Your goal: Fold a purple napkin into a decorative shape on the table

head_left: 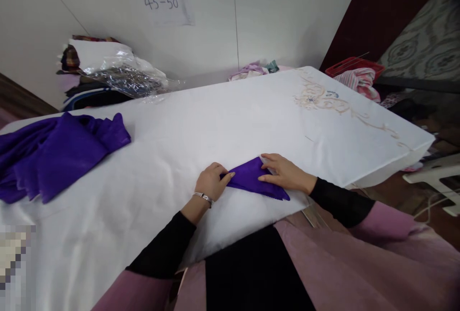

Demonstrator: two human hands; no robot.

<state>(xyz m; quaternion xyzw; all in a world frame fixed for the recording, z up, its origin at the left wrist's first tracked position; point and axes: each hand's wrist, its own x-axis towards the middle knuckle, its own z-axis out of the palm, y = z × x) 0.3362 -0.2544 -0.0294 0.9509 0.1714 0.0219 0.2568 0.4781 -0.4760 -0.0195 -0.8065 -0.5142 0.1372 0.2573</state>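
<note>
A small folded piece of purple cloth (247,175), roughly triangular, lies on the white table cover near the front edge. My left hand (213,181), with a metal bracelet at the wrist, pinches its narrow left tip between thumb and fingers. At the wide right end rests my right hand (282,172). Its thumb touches the face of the cloth, and its forefinger reaches the upper corner, with a gap between them. Part of the right edge is hidden under that palm.
A larger heap of purple cloth (72,153) lies at the left. Behind it stand stacked garments with clear plastic wrap (132,78). Embroidery (316,97) decorates the table cover's right side. Beyond are a red basket (334,68) with striped cloth and a white stool (436,169).
</note>
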